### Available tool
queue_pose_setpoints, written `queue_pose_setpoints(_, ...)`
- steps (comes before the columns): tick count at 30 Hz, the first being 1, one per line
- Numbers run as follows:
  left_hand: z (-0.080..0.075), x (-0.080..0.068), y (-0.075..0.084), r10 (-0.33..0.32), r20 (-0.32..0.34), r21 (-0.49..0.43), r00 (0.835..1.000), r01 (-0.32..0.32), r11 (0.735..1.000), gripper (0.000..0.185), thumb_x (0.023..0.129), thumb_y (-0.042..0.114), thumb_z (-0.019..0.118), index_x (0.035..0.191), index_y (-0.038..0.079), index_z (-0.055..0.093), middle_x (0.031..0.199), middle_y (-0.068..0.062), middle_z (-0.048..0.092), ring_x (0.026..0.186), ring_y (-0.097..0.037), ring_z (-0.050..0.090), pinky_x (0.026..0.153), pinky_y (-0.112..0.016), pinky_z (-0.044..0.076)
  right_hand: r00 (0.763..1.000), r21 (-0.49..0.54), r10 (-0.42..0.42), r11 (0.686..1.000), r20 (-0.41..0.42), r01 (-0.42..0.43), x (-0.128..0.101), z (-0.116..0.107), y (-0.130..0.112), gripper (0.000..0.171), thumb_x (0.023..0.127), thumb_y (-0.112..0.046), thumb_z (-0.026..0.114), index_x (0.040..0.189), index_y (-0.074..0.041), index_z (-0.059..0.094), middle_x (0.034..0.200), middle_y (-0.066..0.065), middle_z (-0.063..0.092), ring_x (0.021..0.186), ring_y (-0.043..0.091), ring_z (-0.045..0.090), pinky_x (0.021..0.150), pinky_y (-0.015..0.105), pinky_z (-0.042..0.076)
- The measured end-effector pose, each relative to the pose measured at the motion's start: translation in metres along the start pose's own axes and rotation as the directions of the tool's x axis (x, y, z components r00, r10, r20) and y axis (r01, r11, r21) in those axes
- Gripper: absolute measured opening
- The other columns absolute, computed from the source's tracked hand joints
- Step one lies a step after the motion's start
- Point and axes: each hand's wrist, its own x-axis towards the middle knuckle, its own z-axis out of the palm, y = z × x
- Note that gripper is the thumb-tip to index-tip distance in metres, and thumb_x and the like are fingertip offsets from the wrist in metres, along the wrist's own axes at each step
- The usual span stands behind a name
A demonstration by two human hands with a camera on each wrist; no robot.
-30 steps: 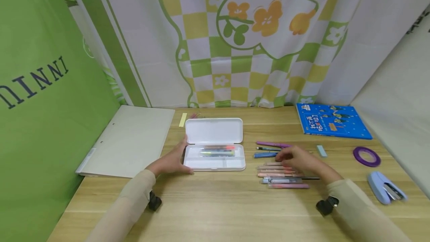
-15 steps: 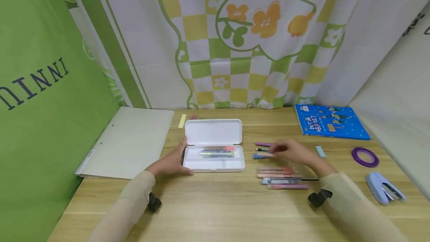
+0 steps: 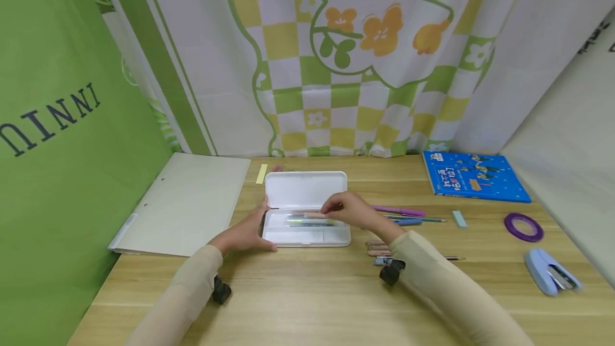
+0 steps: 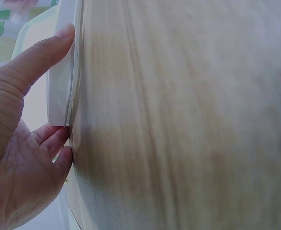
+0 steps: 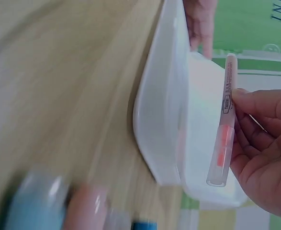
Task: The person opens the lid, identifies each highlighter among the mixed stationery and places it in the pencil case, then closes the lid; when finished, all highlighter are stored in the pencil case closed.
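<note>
- Left sleeve [image 3: 180, 290]: long, plain cloth in pale beige, reaching to the wrist, with soft creases near its end.
- Right sleeve [image 3: 447, 287]: the same plain pale beige, also wrist-length, lightly wrinkled near the hand and smoother further up the arm.
- Left wrist camera [image 3: 221, 290]: a small, black, blocky unit at the end of the sleeve; its finer details are too small to make out.
- Right wrist camera [image 3: 391, 273]: likewise black, compact and boxy, at the sleeve's end.
- Left grip [image 3: 243, 228]: a bare human hand, its palm crossed by fine creases.
- Right grip [image 3: 353, 210]: a bare human hand too.
</note>
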Motion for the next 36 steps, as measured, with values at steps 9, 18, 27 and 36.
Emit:
queue_pose_setpoints(9,-0.003,0.003,0.004,0.020,-0.005,0.015,1.000,-0.020,1.000,0.133,0.065,0.033,0.087,0.147,-0.005,-0.011,0.144,-0.021,0.032,0.136,-0.029,0.024,0.112,-0.045,0.017,0.999,-0.065,0.034,0.997,-0.011,-0.035,0.036,0.020,0.001,0.005,0.083,-0.001,0.069,0.085,-0.003,0.073,0.082,0.003,0.070,0.077,0.010,0.059,0.072,0.026,0.049)
queue_pose_setpoints(18,-0.001,0.004,0.000,0.031,-0.005,0.017,1.000,-0.030,0.999,0.134,0.065,0.032,0.088,0.147,-0.006,-0.011,0.141,-0.020,0.035,0.135,-0.028,0.025,0.112,-0.045,0.016,0.996,-0.124,0.082,0.989,-0.032,-0.085,0.045,0.034,0.003,0.003,0.081,-0.001,0.070,0.083,-0.003,0.072,0.078,0.002,0.069,0.074,0.011,0.058,0.071,0.026,0.048)
queue_pose_setpoints(27,0.000,0.003,-0.001,0.019,0.004,0.018,1.000,-0.019,1.000,0.133,0.066,0.032,0.087,0.147,-0.006,-0.011,0.143,-0.020,0.033,0.136,-0.028,0.023,0.112,-0.045,0.016,0.993,-0.145,0.091,0.984,-0.075,-0.101,0.045,0.040,0.004,0.009,0.079,0.004,0.067,0.079,-0.004,0.071,0.075,0.001,0.067,0.073,0.011,0.058,0.071,0.027,0.048)
queue_pose_setpoints(36,-0.001,0.000,0.001,0.022,0.007,-0.008,1.000,-0.022,1.000,0.133,0.066,0.028,0.087,0.146,-0.005,-0.013,0.140,-0.019,0.035,0.134,-0.028,0.027,0.112,-0.045,0.018,0.993,-0.071,0.078,0.994,-0.086,-0.084,0.039,0.033,0.005,0.004,0.082,-0.003,0.068,0.085,-0.003,0.072,0.080,0.002,0.069,0.075,0.009,0.058,0.072,0.026,0.049)
